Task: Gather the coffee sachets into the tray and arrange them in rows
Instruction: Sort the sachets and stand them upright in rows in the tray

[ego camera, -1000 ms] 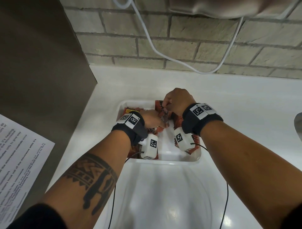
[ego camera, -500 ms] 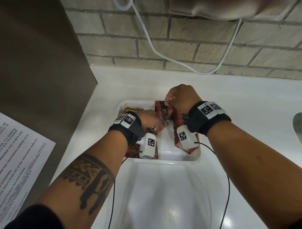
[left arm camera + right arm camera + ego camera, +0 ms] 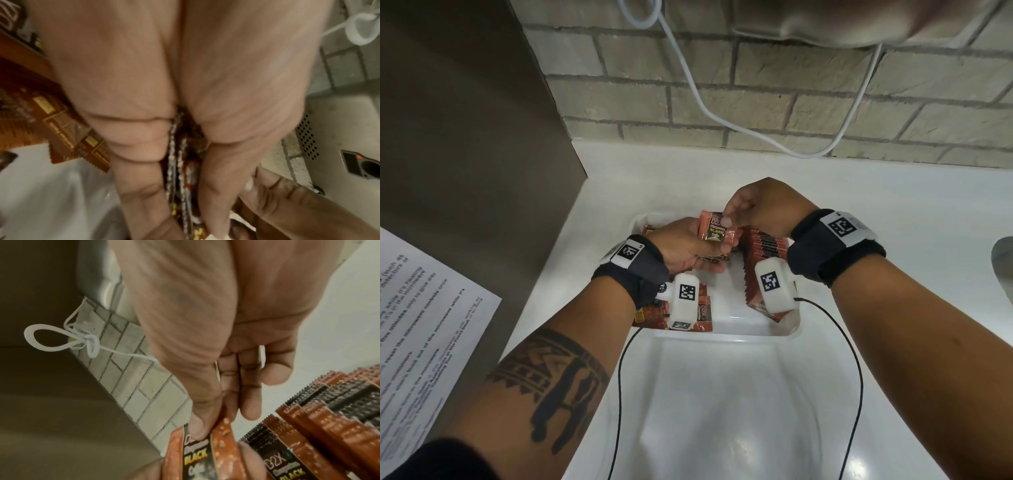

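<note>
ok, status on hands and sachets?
Left hand holds a bunch of sachets; right hand pinches top sachet. Row standing in tray. Nothing blocking.

A glossy white worktop [image 3: 893, 205] meets a pale grey brick wall [image 3: 774, 85], where a white cable [image 3: 698, 102] droops; a flat brown panel [image 3: 465, 120] with a printed paper notice [image 3: 421, 325] stands at left

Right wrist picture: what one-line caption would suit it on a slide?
The right hand pinches the top edge of a black coffee sachet beside a standing row of sachets.
</note>
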